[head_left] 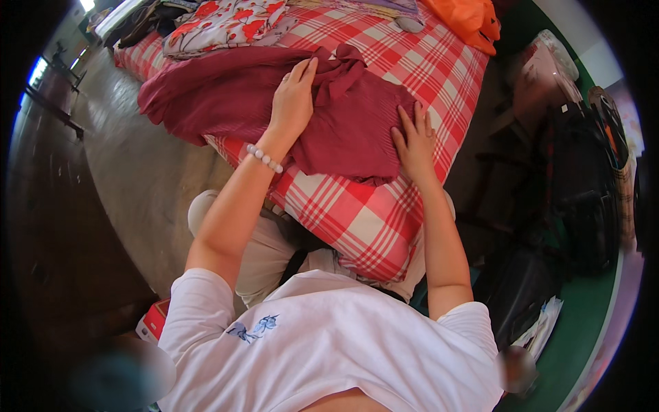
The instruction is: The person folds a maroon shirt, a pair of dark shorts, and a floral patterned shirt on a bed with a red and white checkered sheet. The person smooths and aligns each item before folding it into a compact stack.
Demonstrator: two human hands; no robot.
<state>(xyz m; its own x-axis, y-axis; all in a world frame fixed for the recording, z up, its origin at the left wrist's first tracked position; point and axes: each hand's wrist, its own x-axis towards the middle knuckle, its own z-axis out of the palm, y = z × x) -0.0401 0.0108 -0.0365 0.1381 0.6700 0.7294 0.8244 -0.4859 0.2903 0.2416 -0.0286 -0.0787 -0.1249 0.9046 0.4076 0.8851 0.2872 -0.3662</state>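
Observation:
A maroon garment point(347, 141) of finely ribbed cloth lies across the bed, partly bunched at its top edge. It is too folded to tell its exact kind. My left hand point(294, 99), with a pale bead bracelet on the wrist, rests on the middle of the cloth, fingers stretched forward and close together. On the garment's right edge lies my right hand point(416, 143), palm down with its fingers spread. The cloth's left part point(206, 96) spreads loosely over the bed's side edge.
A red-and-white checked bedsheet point(449, 72) covers the bed. Beyond the garment lie a floral cloth point(230, 27) and other folded clothes; an orange bag point(470, 20) sits at the far right corner. Black bags point(583, 185) stand along the right wall. A red box point(156, 319) is at lower left.

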